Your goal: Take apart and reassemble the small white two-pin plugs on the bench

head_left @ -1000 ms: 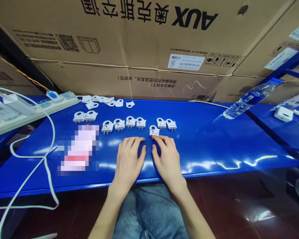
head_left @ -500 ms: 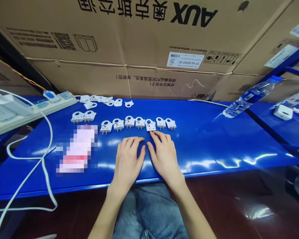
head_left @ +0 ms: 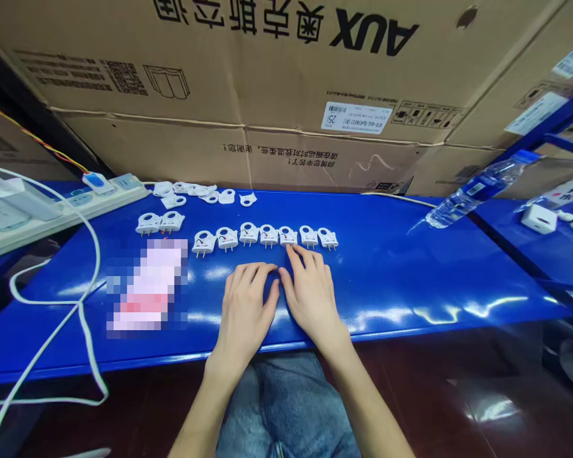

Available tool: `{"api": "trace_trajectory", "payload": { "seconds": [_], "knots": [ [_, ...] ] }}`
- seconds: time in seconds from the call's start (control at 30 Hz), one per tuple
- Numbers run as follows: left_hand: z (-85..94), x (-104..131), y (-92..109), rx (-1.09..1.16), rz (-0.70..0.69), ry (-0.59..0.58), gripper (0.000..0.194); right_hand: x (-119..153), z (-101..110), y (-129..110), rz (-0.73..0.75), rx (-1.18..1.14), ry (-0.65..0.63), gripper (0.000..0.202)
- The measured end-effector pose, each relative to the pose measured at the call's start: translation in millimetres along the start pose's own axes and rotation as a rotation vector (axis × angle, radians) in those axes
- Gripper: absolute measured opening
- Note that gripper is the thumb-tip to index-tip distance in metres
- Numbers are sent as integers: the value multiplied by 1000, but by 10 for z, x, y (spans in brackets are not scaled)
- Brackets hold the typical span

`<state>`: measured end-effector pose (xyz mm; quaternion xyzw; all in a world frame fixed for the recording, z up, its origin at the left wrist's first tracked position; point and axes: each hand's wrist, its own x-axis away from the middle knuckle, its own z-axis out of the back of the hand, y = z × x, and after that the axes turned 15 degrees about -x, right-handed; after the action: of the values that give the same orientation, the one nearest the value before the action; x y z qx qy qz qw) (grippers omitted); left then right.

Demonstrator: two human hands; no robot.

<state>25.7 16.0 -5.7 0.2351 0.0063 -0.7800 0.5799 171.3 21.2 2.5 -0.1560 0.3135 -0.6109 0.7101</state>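
Note:
In the head view, several white two-pin plugs with ring-shaped tops stand in a row on the blue table (head_left: 401, 261). My right hand (head_left: 312, 289) rests on the tabletop, fingers apart, its index fingertip at the lower edge of one white plug (head_left: 288, 236). Beside it, my left hand (head_left: 244, 302) lies palm down with the thumb spread, holding nothing. Closest above the left hand is another white plug (head_left: 249, 234). Two more plugs (head_left: 160, 223) sit together farther left. White ring-shaped covers (head_left: 191, 189) are clustered behind them.
A white power strip (head_left: 67, 219) and a looping white cable (head_left: 93, 267) occupy the left side. A pixelated pink item (head_left: 155, 280) lies near them. A large cardboard box (head_left: 267, 83) stands along the back. At right are a water bottle (head_left: 477, 191) and a white adapter (head_left: 539, 218).
My right hand has shifted slightly up and left, and the plug at its index fingertip has been pushed back a little, into line with its neighbours. The left hand stays put.

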Motion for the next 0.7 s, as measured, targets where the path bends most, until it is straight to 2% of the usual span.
{"api": "trace_trajectory", "payload": {
  "seconds": [0.23, 0.43, 0.7],
  "knots": [
    [5, 7, 2, 14, 3, 8, 21, -62, 101, 128, 14, 19, 113, 49],
    [8, 2, 6, 12, -3, 7, 22, -102, 112, 206, 34, 99, 95, 50],
    [7, 3, 2, 12, -5, 14, 21, 95, 103, 187, 45, -85, 178, 40]
  ]
}}
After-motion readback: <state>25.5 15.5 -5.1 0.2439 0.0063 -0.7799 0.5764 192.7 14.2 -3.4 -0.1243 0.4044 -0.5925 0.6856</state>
